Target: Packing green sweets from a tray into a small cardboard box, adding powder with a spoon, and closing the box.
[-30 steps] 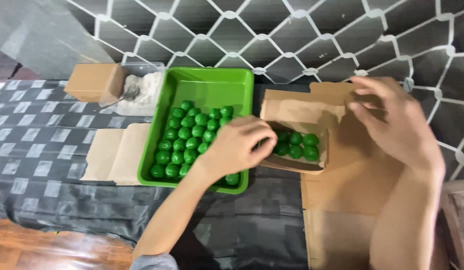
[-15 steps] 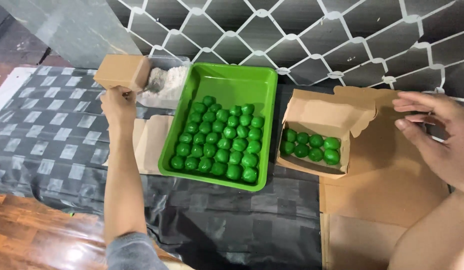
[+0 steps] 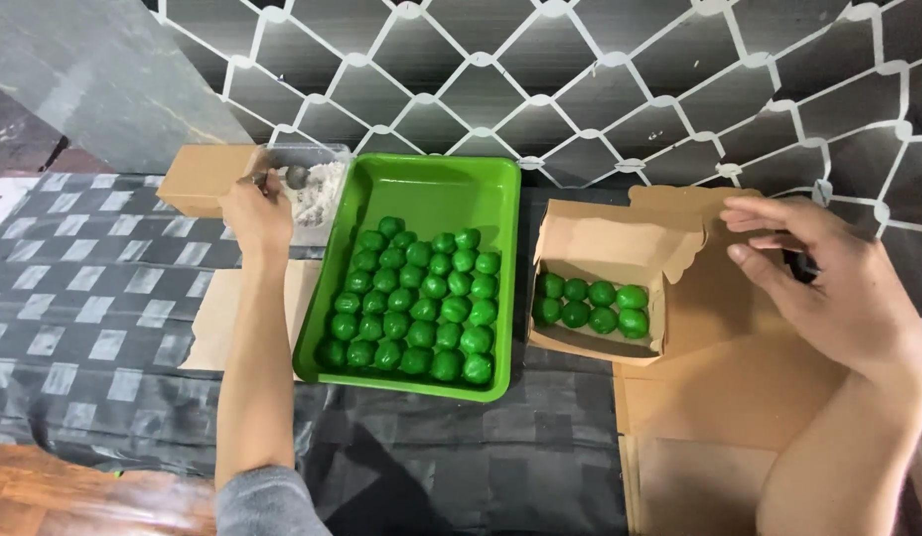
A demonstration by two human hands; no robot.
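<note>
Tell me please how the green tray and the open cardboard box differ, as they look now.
The green tray is glossy green plastic, shallow and lidless; the cardboard box is matt brown, deeper, with a raised flap lid. The green tray holds many green balls, with its far part bare; the cardboard box holds far fewer green balls, packed along its floor. The green tray looks larger than the cardboard box. Both stand open on the table, untouched by either hand.

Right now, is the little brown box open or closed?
Open: the little brown box has its lid flap raised, and green balls show inside.
</note>
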